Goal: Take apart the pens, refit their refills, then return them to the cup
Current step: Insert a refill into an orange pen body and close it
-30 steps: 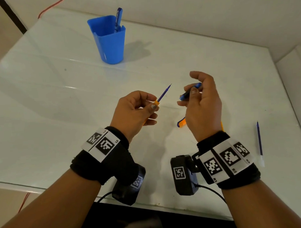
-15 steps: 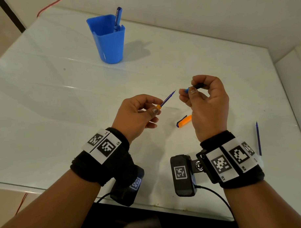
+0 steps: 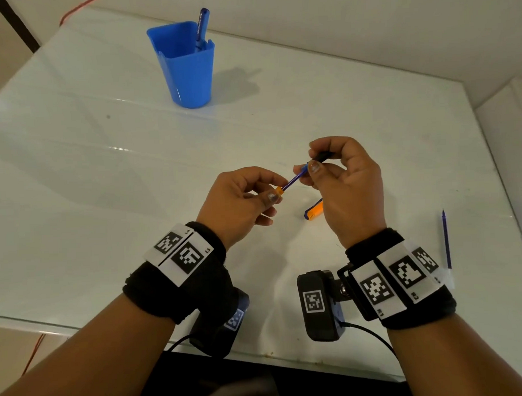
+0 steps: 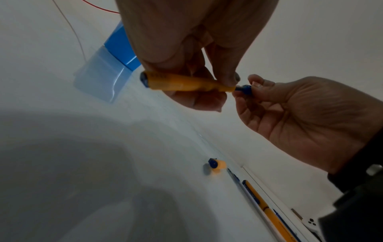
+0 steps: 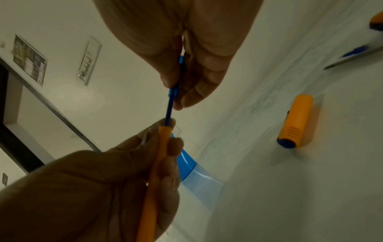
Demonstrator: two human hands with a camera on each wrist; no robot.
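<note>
Orange pen barrel (image 4: pixel 186 84) sits in the left hand (image 3: pixel 239 203), pinched between thumb and fingertips, with its blue refill (image 3: pixel 293 182) poking out of the open end and slanting up and to the right toward the right hand (image 3: pixel 346 189). That hand has its thumb and forefinger closed on a small blue tip section (image 5: pixel 173 93), which looks already threaded over the refill's point; from the right wrist view the refill runs straight between the two grips. So the whole assembly lies on one line from lower left to upper right, held in the air above the white table (image 3: pixel 105 173), and the move to come, I'd judge, is sliding the tip piece down along that line until it meets the barrel, then twisting it home. Either hand could close the gap, since both are on the same axis with only the bare stretch of refill between them. An orange cap (image 3: pixel 313 210) lies on the table just beneath the right hand, and a loose refill (image 3: pixel 446 238) lies well off to the right. Farther back stands the blue cup (image 3: pixel 187 67), upright, with one blue pen (image 3: pixel 201 28) leaning in its far right corner.
</note>
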